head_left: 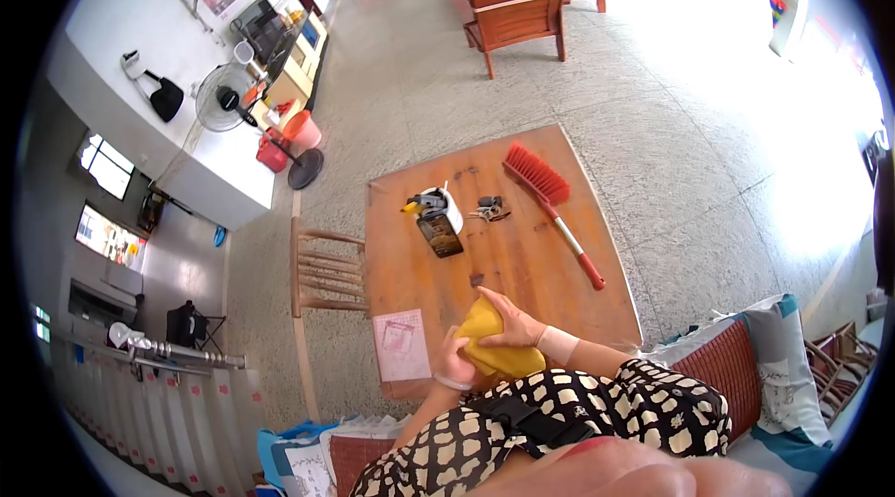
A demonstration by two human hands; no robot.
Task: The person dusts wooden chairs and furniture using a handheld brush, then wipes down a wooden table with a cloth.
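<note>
Desk (531, 273) layout, observed from the near edge.
Cloth (513, 361) between left hand (454, 365) and right hand (516, 324), near edge; paper sheet (400, 348) on desk, left of them. Phone (442, 239) before container (454, 208), left of centre; keys (490, 210) just right; brush (557, 220) farther right. Chair (297, 273) beside left edge; armchair (516, 5) on floor beyond far edge; fan (227, 98) off far left corner.

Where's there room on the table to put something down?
On the wooden table, bare wood shows between the keys, red-bristled brush and right hand, and between the smartphone and pink sheet. It's crowded around the smartphone and white container, and where the left hand and right hold the yellow cloth.
</note>
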